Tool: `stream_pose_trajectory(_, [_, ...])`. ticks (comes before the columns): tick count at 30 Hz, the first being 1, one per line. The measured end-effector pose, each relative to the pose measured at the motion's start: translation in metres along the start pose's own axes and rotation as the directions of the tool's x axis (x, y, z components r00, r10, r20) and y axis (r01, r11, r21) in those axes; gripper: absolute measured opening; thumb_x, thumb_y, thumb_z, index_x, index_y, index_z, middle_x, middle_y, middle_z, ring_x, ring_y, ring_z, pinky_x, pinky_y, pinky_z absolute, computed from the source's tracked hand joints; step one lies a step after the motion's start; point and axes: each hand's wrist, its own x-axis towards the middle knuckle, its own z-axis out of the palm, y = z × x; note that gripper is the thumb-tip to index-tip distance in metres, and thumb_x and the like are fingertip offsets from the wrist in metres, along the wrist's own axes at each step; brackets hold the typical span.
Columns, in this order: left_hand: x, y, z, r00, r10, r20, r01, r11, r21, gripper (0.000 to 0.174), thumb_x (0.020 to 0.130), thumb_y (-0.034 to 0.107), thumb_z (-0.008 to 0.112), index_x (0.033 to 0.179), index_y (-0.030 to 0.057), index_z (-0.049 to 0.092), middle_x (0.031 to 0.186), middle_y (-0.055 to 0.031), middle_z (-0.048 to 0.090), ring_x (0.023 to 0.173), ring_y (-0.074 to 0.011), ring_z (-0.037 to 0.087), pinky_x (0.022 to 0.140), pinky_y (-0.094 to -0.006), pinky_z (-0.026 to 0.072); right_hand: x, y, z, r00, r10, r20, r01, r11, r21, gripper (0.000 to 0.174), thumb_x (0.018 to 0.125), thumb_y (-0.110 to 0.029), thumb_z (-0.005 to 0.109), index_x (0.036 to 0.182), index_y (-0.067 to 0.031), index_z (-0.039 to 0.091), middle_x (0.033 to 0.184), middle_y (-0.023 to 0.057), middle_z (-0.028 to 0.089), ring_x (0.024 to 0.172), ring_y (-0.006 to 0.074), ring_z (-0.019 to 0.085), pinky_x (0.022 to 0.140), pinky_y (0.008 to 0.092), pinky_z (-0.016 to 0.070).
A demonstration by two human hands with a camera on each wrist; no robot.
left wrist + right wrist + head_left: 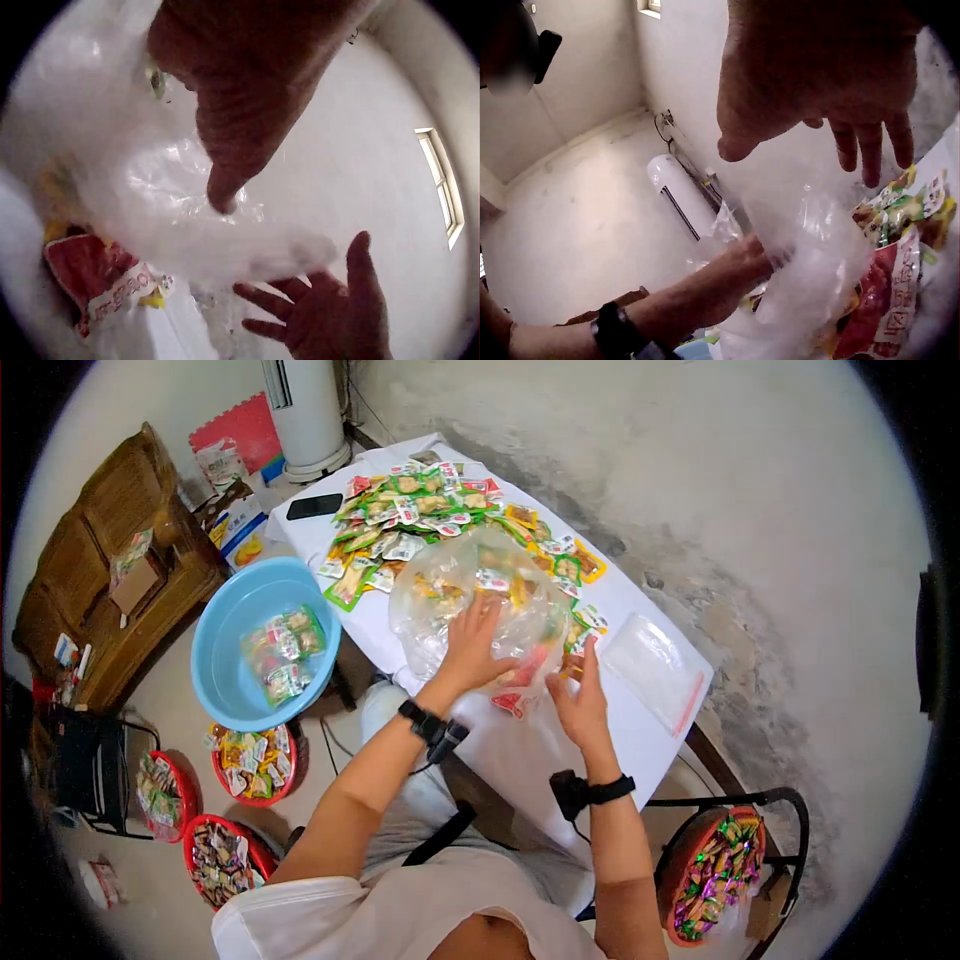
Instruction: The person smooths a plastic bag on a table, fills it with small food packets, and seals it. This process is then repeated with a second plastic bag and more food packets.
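Table (500, 752): left hand (474, 645) on bag (425, 618), right hand (583, 710) beside, fingers (869, 154) extended; red packet's (874, 300) lettering seems unreadable.

The crinkled bag (415, 622) is thin, glossy, see-through plastic; the far snack packets (405, 510) are shiny printed film; the left basin (212, 660) is smooth plastic, the far-left bench (95, 530) wood with a sheen, the tablecloth (520, 765) matt cloth, the right wall (725, 610) rough

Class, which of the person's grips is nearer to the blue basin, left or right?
Left. The left grip is at the clear bag, to the right of the blue basin; the right grip is farther right.
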Motion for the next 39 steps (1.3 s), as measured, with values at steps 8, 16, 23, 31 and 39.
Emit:
stream_pose_trajectory(8, [0.027, -0.062, 0.070, 0.960, -0.127, 0.251, 0.112, 0.991, 0.071, 0.075, 0.067, 0.022, 0.074, 0.133, 0.0093, 0.039, 0.133, -0.0182, 0.040, 0.123, -0.0344, 0.039, 0.102, -0.0451, 0.0321, 0.015, 0.014, 0.031, 0.983, 0.176, -0.050, -0.181, 0.976, -0.121, 0.072, 0.085, -0.009, 0.057, 0.145, -0.0083, 0.016, 0.107, 0.0191, 0.061, 0.081, 0.0218, 0.061, 0.074, 0.0320, 0.0492])
stream_pose_trajectory(16, [0.075, -0.084, 0.004, 0.857, -0.251, 0.451, 0.310, 0.949, -0.062, 0.021, 0.079, 0.018, 0.064, 0.098, 0.0087, 0.068, 0.095, -0.0126, 0.066, 0.088, -0.0249, 0.061, 0.080, -0.0353, 0.0479, 0.014, 0.012, 0.016, 0.970, 0.137, -0.203, -0.118, 0.988, 0.103, 0.054, 0.085, 0.001, 0.050, 0.137, -0.0076, 0.037, 0.092, 0.0104, 0.060, 0.081, 0.0149, 0.058, 0.076, 0.0283, 0.0468])
stream_pose_trajectory(23, [0.082, -0.143, 0.019, 0.995, 0.087, -0.051, -0.077, 0.980, 0.182, 0.020, 0.082, 0.020, 0.055, 0.088, 0.0030, 0.065, 0.095, -0.0182, 0.062, 0.089, -0.0327, 0.058, 0.080, -0.0411, 0.0454, 0.019, 0.025, 0.000, 0.970, 0.196, -0.146, -0.162, 0.963, 0.213, 0.059, 0.084, -0.006, 0.059, 0.138, -0.0080, 0.035, 0.098, 0.0129, 0.062, 0.090, 0.0159, 0.059, 0.080, 0.0277, 0.0462])
stream_pose_trajectory(31, [0.085, -0.104, -0.007, 0.468, -0.701, 0.538, 0.156, -0.533, -0.831, 0.019, 0.092, 0.020, 0.046, 0.099, 0.0079, 0.059, 0.086, -0.0044, 0.060, 0.082, -0.0148, 0.058, 0.062, -0.0297, 0.0487, 0.027, -0.005, 0.004, 0.971, 0.238, -0.005, -0.217, 0.897, 0.385, 0.060, 0.088, -0.012, 0.057, 0.140, -0.0035, 0.028, 0.102, 0.0126, 0.061, 0.085, 0.0140, 0.059, 0.066, 0.0237, 0.0483])
stream_pose_trajectory(39, [0.030, -0.063, -0.002, 0.671, -0.651, 0.354, 0.255, -0.245, -0.935, 0.009, 0.093, 0.018, 0.049, 0.098, 0.0100, 0.050, 0.086, -0.0011, 0.056, 0.074, -0.0092, 0.053, 0.066, -0.0222, 0.0472, 0.042, -0.004, 0.020, 0.988, 0.155, -0.003, -0.129, 0.835, 0.535, 0.055, 0.093, -0.014, 0.046, 0.142, -0.0046, 0.023, 0.123, 0.0209, 0.053, 0.097, 0.0186, 0.061, 0.069, 0.0246, 0.0506])
